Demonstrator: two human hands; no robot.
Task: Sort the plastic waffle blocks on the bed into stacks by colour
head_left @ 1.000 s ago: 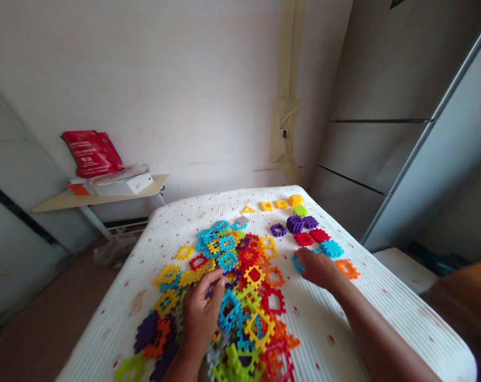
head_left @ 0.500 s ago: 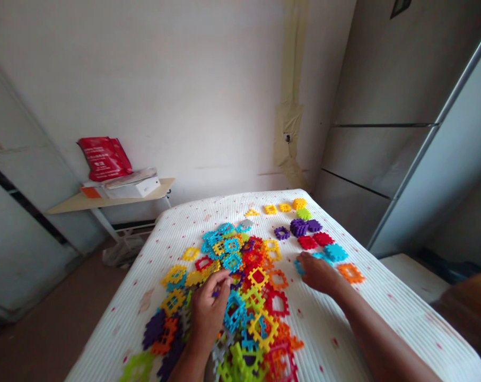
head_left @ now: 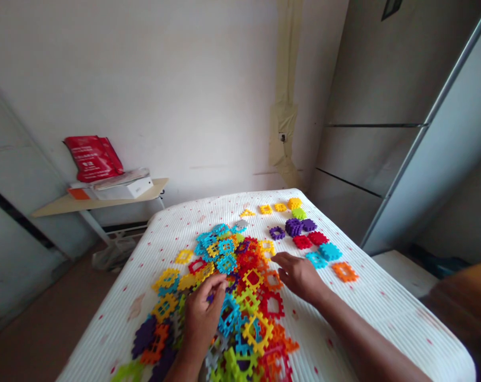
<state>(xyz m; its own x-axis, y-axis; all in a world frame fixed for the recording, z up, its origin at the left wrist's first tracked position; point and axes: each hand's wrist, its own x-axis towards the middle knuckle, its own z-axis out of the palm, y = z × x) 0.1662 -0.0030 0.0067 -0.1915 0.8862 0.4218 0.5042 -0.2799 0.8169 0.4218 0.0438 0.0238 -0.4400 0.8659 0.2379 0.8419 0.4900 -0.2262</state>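
A: Background: pale wall. Below it, a speckled white cloth carrying the pile of notched tiles. Changes on your feed?

B: Half a second ago I had the right hand over the blue tile. Now I see it at the pile's right edge, near a yellow frame; the blue tile lies uncovered, right of the pile, just beside a blue stack.

A: Its orientation?

B: Flat, broad face up. Near-square, so I log no clear long axis.

A: Hands?

B: Right: half open, index stretched toward the pile; grip not discernible. Left hand: over the pile as before, fingers curled, thumb near index; I cannot tell whether it holds anything.
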